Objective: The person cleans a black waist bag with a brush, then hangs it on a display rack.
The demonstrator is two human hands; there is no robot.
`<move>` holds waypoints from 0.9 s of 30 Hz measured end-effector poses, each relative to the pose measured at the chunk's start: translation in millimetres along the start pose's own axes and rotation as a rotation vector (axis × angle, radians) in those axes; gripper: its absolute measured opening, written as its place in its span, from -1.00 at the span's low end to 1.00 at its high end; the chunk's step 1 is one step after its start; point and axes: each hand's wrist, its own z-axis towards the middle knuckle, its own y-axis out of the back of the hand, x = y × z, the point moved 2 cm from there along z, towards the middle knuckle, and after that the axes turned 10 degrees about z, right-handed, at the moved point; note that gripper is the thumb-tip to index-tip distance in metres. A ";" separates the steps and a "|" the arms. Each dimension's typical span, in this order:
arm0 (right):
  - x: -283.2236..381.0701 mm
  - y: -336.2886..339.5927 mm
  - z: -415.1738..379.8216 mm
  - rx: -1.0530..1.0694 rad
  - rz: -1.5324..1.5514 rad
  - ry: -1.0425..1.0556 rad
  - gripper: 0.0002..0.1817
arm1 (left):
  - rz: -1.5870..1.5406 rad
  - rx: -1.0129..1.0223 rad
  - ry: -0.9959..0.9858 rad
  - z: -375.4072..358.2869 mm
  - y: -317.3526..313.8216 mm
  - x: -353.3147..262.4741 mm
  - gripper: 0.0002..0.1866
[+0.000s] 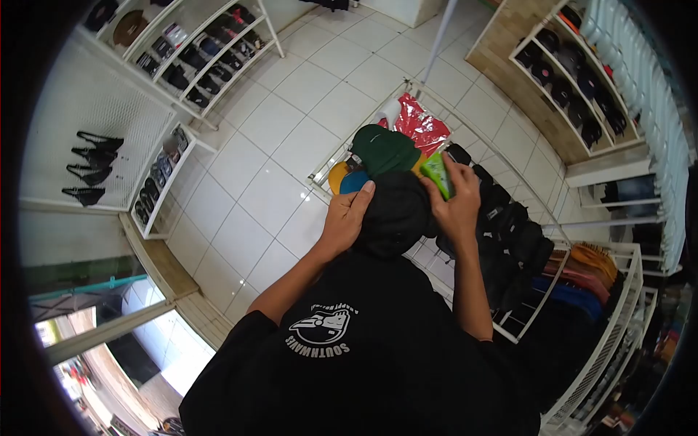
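A black cap [396,214] is held in front of my chest between both hands. My left hand [347,216] grips its left side with the thumb on top. My right hand [458,200] grips its right side, and a green item [438,174] shows just under its fingers. Just beyond the black cap lie a dark green cap [384,149], a blue cap [354,182] and an orange cap [337,174] in a white wire rack [325,169].
A red plastic package [422,125] lies at the rack's far end. Black bags [509,218] and hanging clothes [589,269] fill the rack to my right. Wall shelves of caps [567,80] stand at right, more shelves [196,51] at upper left. White floor tiles [254,196] lie at left.
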 end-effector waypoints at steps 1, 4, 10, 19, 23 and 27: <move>3.7 6.7 1.4 -0.019 -0.005 -0.005 -0.35 | 0.005 0.018 -0.008 4.3 -0.6 -5.7 -0.43; 34.7 29.7 -11.5 0.059 0.179 0.198 -0.30 | 0.197 0.130 0.026 0.6 -7.9 -11.6 -0.44; -21.2 56.7 -18.9 0.037 0.047 -0.003 -0.36 | 0.104 0.305 -0.136 14.3 -33.2 -18.1 -0.47; -35.1 69.2 -49.9 -0.084 0.184 -0.121 -0.33 | 0.298 0.487 -0.103 36.3 -62.9 -9.1 -0.47; -14.1 86.3 -57.5 -0.250 0.150 -0.055 -0.29 | 0.256 0.511 -0.132 45.7 -69.4 -6.0 -0.48; -8.5 71.1 -58.3 -0.125 0.208 0.008 -0.32 | 0.291 0.570 -0.293 45.0 -82.1 -16.1 -0.54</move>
